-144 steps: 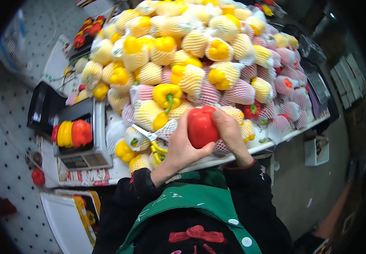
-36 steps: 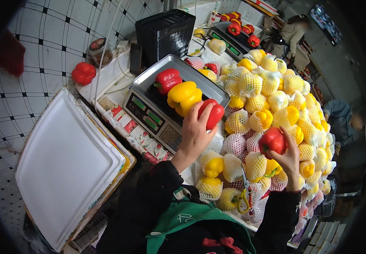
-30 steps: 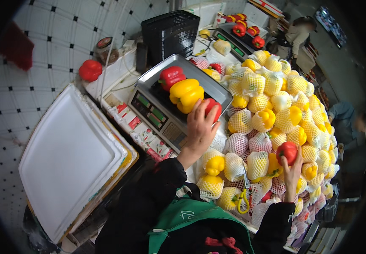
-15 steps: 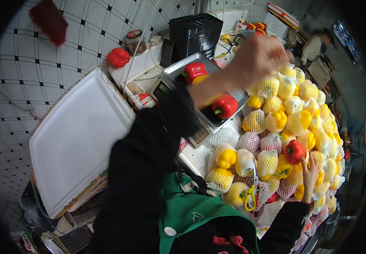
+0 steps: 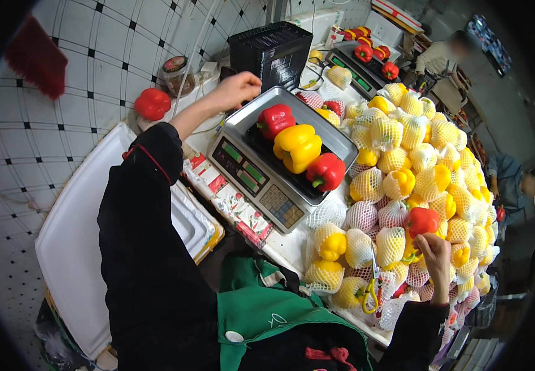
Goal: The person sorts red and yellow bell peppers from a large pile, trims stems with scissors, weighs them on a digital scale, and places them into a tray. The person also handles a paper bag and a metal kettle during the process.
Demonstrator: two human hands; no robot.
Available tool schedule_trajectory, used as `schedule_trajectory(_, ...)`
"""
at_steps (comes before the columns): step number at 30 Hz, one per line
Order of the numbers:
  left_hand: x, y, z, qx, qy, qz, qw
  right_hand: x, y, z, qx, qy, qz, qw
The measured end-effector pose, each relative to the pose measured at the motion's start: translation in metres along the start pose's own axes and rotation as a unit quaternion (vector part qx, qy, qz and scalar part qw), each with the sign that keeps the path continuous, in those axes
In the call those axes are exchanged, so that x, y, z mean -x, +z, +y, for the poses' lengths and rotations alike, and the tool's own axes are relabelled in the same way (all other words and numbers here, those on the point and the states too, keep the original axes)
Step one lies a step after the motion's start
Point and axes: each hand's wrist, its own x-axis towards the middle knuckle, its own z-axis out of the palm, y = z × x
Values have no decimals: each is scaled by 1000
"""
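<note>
A steel-topped scale (image 5: 233, 164) carries a red pepper (image 5: 275, 119), a yellow pepper (image 5: 296, 148) and another red pepper (image 5: 325, 172) in a row. My left hand (image 5: 235, 91), fingers curled, is at its far left corner; anything in those fingers is too small or hidden. My right hand (image 5: 435, 255) has bent fingers just below a red pepper (image 5: 422, 221) on the heap of peppers in foam nets (image 5: 414, 132); their exact grip is unclear. Yellow-handled scissors (image 5: 370, 292) lie nearby among the nets.
A black plastic crate (image 5: 270, 55), a jar (image 5: 176, 74) and a loose red pepper (image 5: 152, 104) are behind the scale. White trays (image 5: 75, 247) are stacked at left. A second scale (image 5: 348, 68) holds peppers at back. Two people (image 5: 434, 62) (image 5: 505, 185) are at the right.
My left hand released the red pepper on the scale, rose over the heap, then moved left to the scale's far corner. My right hand's red pepper sits on the heap, the hand now below it.
</note>
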Motion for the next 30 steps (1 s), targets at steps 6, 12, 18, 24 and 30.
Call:
schedule_trajectory(6,-22,30,-46,2,25,-70,997,-36,13,36,214,-74,58,972)
schedule_trajectory(12,-31,42,-44,-83,35,-73,993,-42,26,18,313,-22,158,936)
schedule_trajectory(18,-46,43,-56,22,33,-143,989,-37,26,39,400,6,102,911)
schedule_trajectory(24,-37,71,-59,-91,112,-51,988,-34,27,45,347,27,123,929)
schedule_trajectory(30,-33,77,-57,-189,155,35,969,-31,21,55,309,40,95,946)
